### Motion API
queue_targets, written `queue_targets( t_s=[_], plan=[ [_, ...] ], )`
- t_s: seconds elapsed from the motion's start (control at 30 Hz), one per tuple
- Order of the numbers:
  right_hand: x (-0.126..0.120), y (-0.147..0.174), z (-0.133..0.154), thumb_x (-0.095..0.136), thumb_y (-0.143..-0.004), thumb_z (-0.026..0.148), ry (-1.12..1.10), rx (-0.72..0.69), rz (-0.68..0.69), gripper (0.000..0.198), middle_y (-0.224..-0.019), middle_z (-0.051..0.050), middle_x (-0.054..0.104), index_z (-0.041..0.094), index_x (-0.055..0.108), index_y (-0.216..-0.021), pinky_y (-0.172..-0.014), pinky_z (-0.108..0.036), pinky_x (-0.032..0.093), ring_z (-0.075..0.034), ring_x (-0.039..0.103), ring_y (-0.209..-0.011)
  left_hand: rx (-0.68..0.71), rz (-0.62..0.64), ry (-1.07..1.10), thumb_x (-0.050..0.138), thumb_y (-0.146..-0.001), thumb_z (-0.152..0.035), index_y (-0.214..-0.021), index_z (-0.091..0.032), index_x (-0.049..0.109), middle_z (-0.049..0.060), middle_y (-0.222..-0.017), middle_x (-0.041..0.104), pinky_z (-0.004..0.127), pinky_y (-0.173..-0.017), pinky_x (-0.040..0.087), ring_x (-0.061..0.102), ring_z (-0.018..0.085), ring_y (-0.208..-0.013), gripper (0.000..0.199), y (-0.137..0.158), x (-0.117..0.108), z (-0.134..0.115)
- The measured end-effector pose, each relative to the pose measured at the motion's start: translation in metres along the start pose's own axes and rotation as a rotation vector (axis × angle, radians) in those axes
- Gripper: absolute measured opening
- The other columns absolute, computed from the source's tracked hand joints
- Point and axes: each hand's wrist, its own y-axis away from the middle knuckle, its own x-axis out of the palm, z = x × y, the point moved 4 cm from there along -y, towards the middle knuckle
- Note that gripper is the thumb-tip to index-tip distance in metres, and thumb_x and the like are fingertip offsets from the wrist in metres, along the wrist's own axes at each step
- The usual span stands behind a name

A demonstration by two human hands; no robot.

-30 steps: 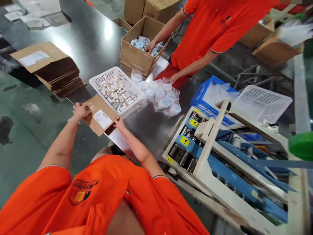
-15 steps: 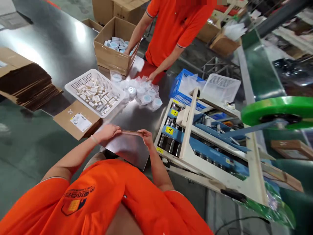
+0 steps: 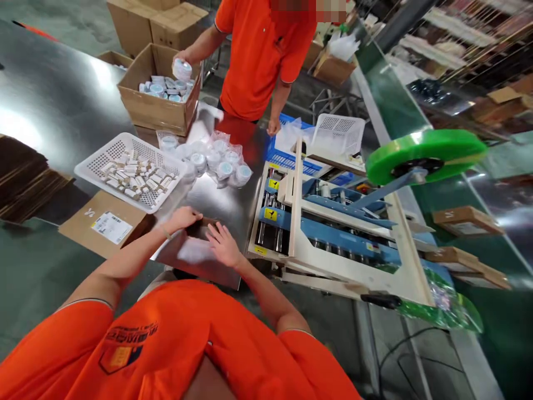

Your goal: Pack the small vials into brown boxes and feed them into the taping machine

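My left hand (image 3: 185,218) is closed on the left end of a small brown cardboard piece (image 3: 201,228) above the metal table. My right hand (image 3: 225,245) lies against the right side of this cardboard, its fingers stretched out and apart. The two hands partly hide the cardboard, so its full shape does not show. Left of my hands is a flat stack of cardboard with a white label (image 3: 111,226). Beyond it stands a white perforated basket (image 3: 89,166) with many small white-and-brown packets (image 3: 139,176).
Bagged round white containers (image 3: 225,166) lie on the table (image 3: 216,203). Across it, a co-worker (image 3: 254,61) holds similar containers (image 3: 182,69) over an open carton (image 3: 154,114). At right stands a roller sealing machine (image 3: 333,222) with green tape (image 3: 437,147). More cardboard (image 3: 29,178) is stacked left.
My right hand has let go its pinch on the cardboard's end and spread its fingers against it. The co-worker's hand has lifted containers from the carton. The view has shifted right.
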Motion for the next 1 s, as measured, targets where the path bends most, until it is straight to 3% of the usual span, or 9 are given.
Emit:
queue_targets(
  t_s=[0.1,0.23,0.33,0.4,0.53,0.67,0.83,0.9,1.0],
  plan=[
    [0.012,0.004,0.010,0.082,-0.098,0.040,-0.083,-0.021,0.031,0.053,-0.154,-0.021,0.069,0.015,0.075,-0.143,-0.134,-0.063,0.034,-0.038,0.056,-0.152,0.118,0.155,-0.016,0.065,-0.104,-0.042,-0.109,-0.019,0.088,0.015,-0.098,0.083,0.038,-0.084,0.051,0.076,0.026,-0.089,0.033,-0.012,0.021,-0.042],
    [0.009,-0.019,0.001,0.070,-0.105,0.049,-0.447,0.066,0.077,0.040,-0.133,-0.013,0.080,0.018,0.081,-0.128,-0.116,-0.047,0.055,-0.029,0.074,-0.125,0.315,0.128,-0.011,0.067,-0.101,-0.033,-0.130,-0.020,0.082,0.015,-0.126,0.080,0.041,-0.108,0.052,0.072,0.028,-0.119,0.035,-0.020,0.026,-0.080],
    [0.007,-0.033,-0.011,0.065,-0.107,0.049,-0.661,0.207,-0.003,0.035,-0.114,-0.007,0.084,0.020,0.084,-0.111,-0.102,-0.039,0.061,-0.025,0.078,-0.109,0.262,-0.129,-0.094,0.073,-0.094,-0.034,-0.147,-0.012,0.068,0.022,-0.146,0.068,0.052,-0.118,0.050,0.062,0.037,-0.138,0.057,-0.014,0.009,-0.062],
    [0.009,-0.035,-0.014,0.072,-0.102,0.047,-0.684,0.268,-0.078,0.029,-0.107,-0.006,0.084,0.020,0.084,-0.105,-0.101,-0.038,0.061,-0.025,0.078,-0.105,0.137,-0.222,-0.182,0.073,-0.094,-0.039,-0.139,-0.010,0.070,0.025,-0.137,0.069,0.057,-0.111,0.053,0.065,0.043,-0.131,0.054,-0.002,0.002,-0.033],
    [0.013,-0.031,-0.013,0.074,-0.101,0.041,-0.669,0.297,-0.135,0.024,-0.102,-0.005,0.084,0.020,0.084,-0.097,-0.096,-0.035,0.060,-0.024,0.078,-0.099,0.254,0.078,-0.193,0.069,-0.096,-0.045,-0.120,-0.022,0.078,0.017,-0.120,0.073,0.046,-0.102,0.058,0.073,0.036,-0.111,0.034,0.027,0.019,0.005],
    [0.009,-0.032,-0.011,0.069,-0.104,0.038,-0.623,0.298,-0.112,0.024,-0.100,-0.004,0.082,0.020,0.083,-0.099,-0.088,-0.030,0.059,-0.020,0.075,-0.094,0.435,0.214,-0.243,0.057,-0.101,-0.038,-0.106,-0.025,0.079,0.014,-0.114,0.075,0.046,-0.109,0.054,0.071,0.033,-0.111,0.026,0.030,0.036,-0.009],
    [-0.019,-0.040,-0.004,0.069,-0.105,0.034,-0.236,0.249,-0.102,0.019,-0.107,-0.009,0.082,0.023,0.082,-0.113,-0.097,-0.036,0.059,-0.026,0.075,-0.104,0.343,-0.035,-0.373,0.065,-0.098,-0.035,-0.115,-0.021,0.074,0.020,-0.129,0.070,0.060,-0.118,0.043,0.060,0.041,-0.130,0.024,0.006,0.045,-0.026],
    [-0.028,-0.042,-0.004,0.075,-0.102,0.039,-0.020,0.309,-0.223,0.036,-0.131,-0.018,0.078,0.021,0.078,-0.133,-0.114,-0.048,0.053,-0.035,0.070,-0.128,0.221,-0.168,-0.278,0.071,-0.095,-0.041,-0.125,-0.018,0.069,0.023,-0.138,0.064,0.065,-0.119,0.041,0.056,0.044,-0.136,0.037,0.002,0.050,-0.017],
    [-0.009,-0.040,-0.002,0.091,-0.085,0.056,0.139,0.482,-0.268,0.094,-0.161,-0.034,0.056,0.011,0.058,-0.161,-0.118,-0.067,0.047,-0.051,0.055,-0.147,0.041,-0.245,0.058,0.082,-0.087,-0.050,-0.138,-0.017,0.060,0.023,-0.143,0.057,0.064,-0.115,0.047,0.056,0.045,-0.138,0.064,-0.002,0.061,0.004]
  ],
)
